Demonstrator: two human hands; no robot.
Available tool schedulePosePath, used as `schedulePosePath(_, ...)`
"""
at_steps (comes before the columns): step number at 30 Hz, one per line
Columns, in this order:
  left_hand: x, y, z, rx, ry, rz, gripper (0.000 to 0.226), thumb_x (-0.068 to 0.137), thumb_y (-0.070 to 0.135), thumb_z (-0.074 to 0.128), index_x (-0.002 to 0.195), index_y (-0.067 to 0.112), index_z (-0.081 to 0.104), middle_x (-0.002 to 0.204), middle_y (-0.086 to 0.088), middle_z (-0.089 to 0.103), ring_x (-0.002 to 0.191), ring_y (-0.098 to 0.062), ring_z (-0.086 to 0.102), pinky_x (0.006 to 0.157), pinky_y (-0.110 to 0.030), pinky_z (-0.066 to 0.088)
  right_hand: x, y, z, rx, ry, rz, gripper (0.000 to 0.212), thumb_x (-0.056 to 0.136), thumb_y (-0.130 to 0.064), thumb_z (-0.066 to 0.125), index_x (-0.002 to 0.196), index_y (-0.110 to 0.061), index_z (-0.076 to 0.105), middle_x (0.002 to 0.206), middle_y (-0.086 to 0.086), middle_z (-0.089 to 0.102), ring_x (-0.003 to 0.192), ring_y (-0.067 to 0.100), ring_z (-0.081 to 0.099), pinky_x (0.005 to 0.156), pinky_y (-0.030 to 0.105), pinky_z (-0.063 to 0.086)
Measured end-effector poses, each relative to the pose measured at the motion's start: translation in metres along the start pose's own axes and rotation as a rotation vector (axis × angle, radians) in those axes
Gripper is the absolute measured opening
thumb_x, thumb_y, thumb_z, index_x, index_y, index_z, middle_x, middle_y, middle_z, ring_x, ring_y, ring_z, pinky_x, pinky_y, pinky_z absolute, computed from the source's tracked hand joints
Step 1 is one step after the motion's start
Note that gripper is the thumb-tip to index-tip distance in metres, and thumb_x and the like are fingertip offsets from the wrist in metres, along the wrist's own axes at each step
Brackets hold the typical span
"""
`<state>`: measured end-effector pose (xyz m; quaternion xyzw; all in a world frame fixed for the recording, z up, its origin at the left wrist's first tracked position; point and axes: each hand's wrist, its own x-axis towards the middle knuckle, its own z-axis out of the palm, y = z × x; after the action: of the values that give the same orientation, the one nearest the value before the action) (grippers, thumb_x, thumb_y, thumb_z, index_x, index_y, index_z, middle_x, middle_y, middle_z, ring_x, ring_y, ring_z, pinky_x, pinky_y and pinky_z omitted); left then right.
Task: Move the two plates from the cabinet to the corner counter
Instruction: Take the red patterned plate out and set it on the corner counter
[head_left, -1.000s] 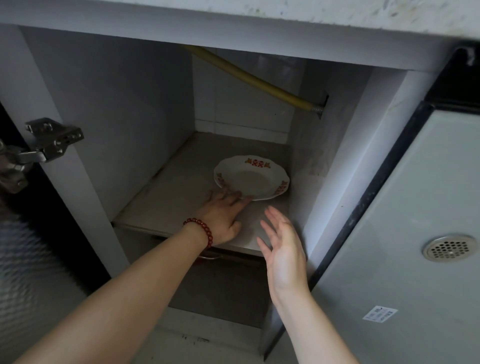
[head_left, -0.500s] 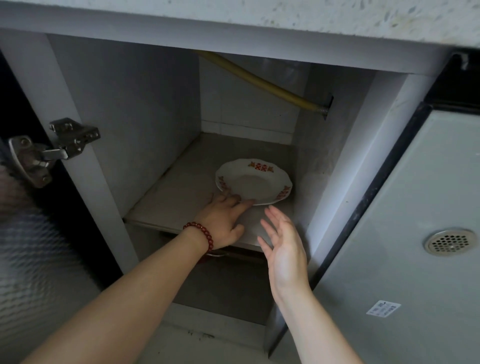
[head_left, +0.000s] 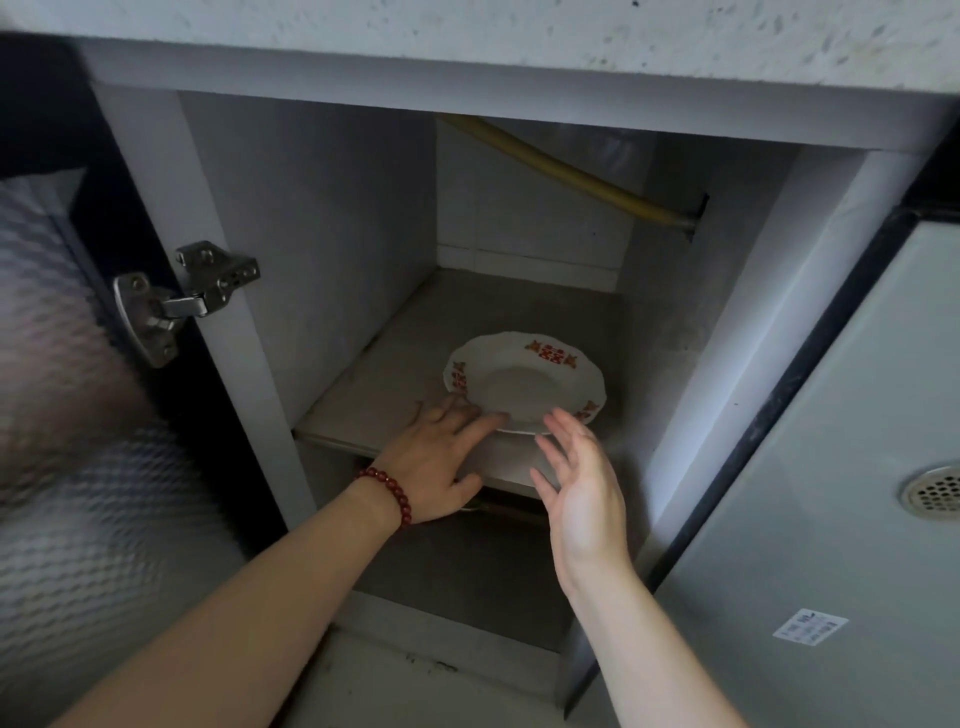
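Plate (head_left: 524, 387), round, scallop-rimmed, glossy white, touches flat left hand (head_left: 434, 462).

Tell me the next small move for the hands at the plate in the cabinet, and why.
Probably bring the right hand forward onto the plate's near right rim. The plate lies flat on the shelf; the left hand's straight fingers touch its near left rim, while the right hand hovers open close by, gripping nothing. Holding both sides should allow a level lift.

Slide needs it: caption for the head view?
Left hand at the plate on the cabinet shelf; right hand open alongside.
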<state>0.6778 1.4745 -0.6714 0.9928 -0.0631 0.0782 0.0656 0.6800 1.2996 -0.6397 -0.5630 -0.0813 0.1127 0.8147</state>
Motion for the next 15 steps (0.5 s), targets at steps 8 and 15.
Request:
schedulePosePath(8, 0.022, 0.019, 0.002, -0.051, -0.064, 0.027, 0.076, 0.082, 0.044, 0.041, 0.147, 0.038, 0.003, 0.151, -0.006, 0.031, 0.143, -0.028, 0.012, 0.113, -0.045, 0.003, 0.005, -0.005, -0.004, 0.013, 0.026, -0.002, 0.028, 0.101, -0.026, 0.031, 0.109, -0.035, 0.056, 0.121, -0.012, 0.057, 0.118, 0.008, 0.051, 0.101, 0.033, 0.039)
schedulePosePath(15, 0.002, 0.002, -0.003, -0.004, -0.065, 0.019, 0.079, 0.081, 0.045, 0.040, 0.146, 0.040, -0.004, 0.153, -0.004, 0.027, 0.144, -0.026, 0.008, 0.112, -0.046, -0.004, 0.004, -0.003, -0.002, 0.006, 0.028, 0.000, 0.028, 0.101, -0.026, 0.030, 0.110, -0.034, 0.056, 0.125, -0.009, 0.056, 0.120, 0.009, 0.051, 0.100, 0.033, 0.039)
